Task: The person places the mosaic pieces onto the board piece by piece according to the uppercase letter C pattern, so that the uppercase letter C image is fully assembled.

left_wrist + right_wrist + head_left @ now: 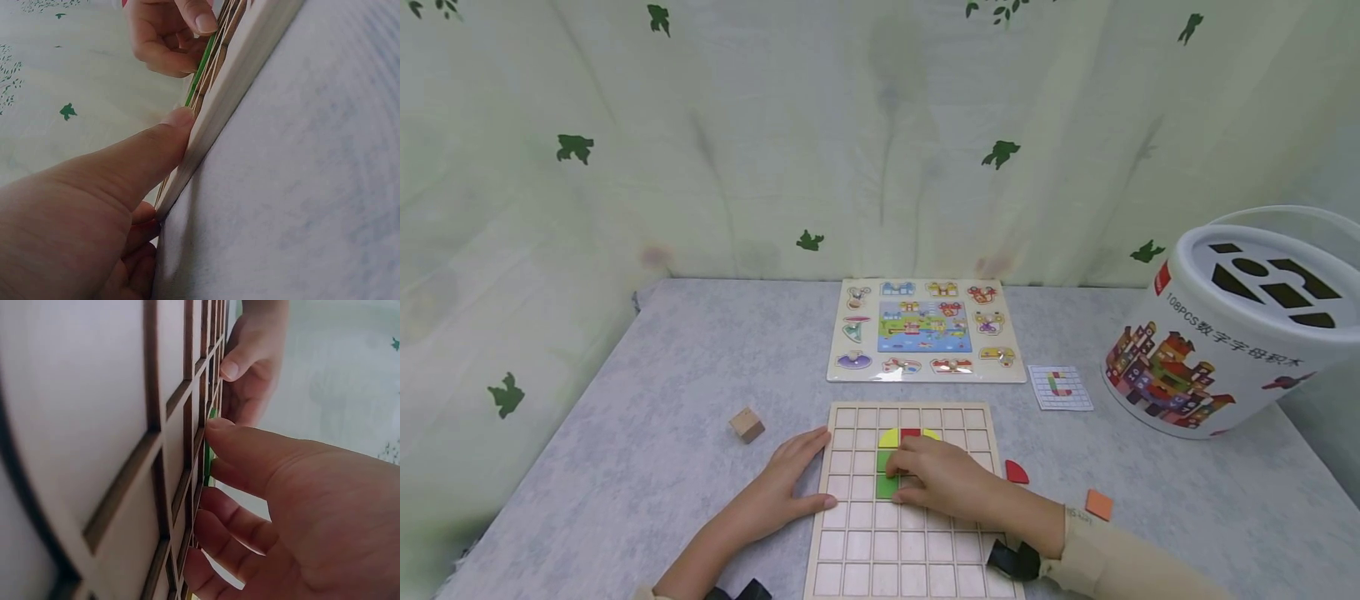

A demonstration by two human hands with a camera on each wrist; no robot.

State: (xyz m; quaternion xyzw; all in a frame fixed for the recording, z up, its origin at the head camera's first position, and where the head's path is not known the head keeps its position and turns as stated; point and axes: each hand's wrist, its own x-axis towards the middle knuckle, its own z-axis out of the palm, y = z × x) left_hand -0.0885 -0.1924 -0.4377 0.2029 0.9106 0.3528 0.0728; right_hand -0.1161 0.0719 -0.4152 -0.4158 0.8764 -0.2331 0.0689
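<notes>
In the head view a wooden grid board (861,575) lies in front of me. My right hand (943,477) is over its middle, thumb and index finger pinching a green square tile (886,488) at one cell. Just above that is another green square tile (882,460), partly behind the fingers. A yellow quarter-round tile (888,437), a red tile (910,432) and a second yellow tile (932,434) form a row at the top, partly covered by the hand. My left hand (778,492) rests along the board's left edge, its thumb on the rim (197,147).
Right of the board lie a red quarter-round tile (1017,472), an orange square tile (1099,504) and a pattern card (1061,388). A wooden cube (747,425) sits at left. Behind are a picture puzzle board (925,371) and a large white bucket (1180,367).
</notes>
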